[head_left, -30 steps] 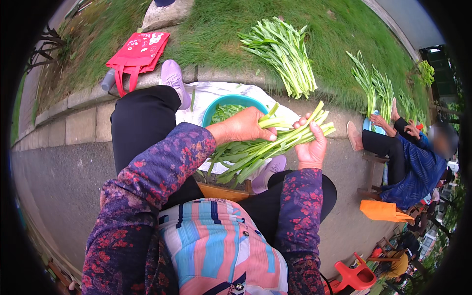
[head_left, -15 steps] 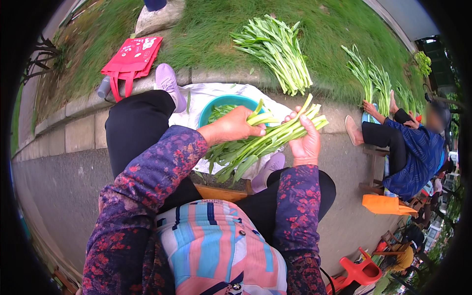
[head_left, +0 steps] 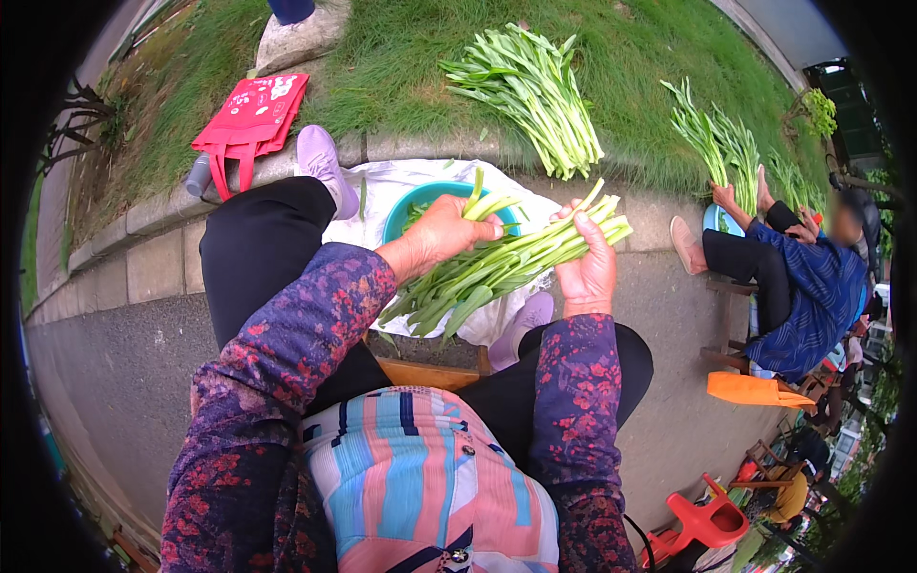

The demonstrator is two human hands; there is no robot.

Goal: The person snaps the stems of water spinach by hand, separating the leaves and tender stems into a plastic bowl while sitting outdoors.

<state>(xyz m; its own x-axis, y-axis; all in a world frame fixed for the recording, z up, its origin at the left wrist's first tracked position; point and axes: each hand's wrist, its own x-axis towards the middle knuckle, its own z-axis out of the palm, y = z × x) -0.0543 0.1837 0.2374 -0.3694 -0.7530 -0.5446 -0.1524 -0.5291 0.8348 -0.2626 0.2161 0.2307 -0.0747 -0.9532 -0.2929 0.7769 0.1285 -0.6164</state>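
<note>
My right hand is closed round the pale cut ends of a bunch of long leafy greens. Their leaves trail left and toward me, below my left hand. Pinched in my left hand are a few short pale green stem pieces, poking up past the thumb and fingers. The left hand is just left of the bunch, over the near side of a turquoise basin. Some green leaves lie in the basin, mostly hidden by my hand. Under it spreads a white cloth.
A larger pile of greens lies on the grass beyond the kerb. A red bag rests on the kerb at left, beside a grey bottle. At right sits another person handling greens over a basin. A red plastic chair stands lower right.
My left hand has shifted slightly left, away from the right hand, with the stem pieces in it. The right hand keeps its hold on the bunch, whose leaves reach farther left.
</note>
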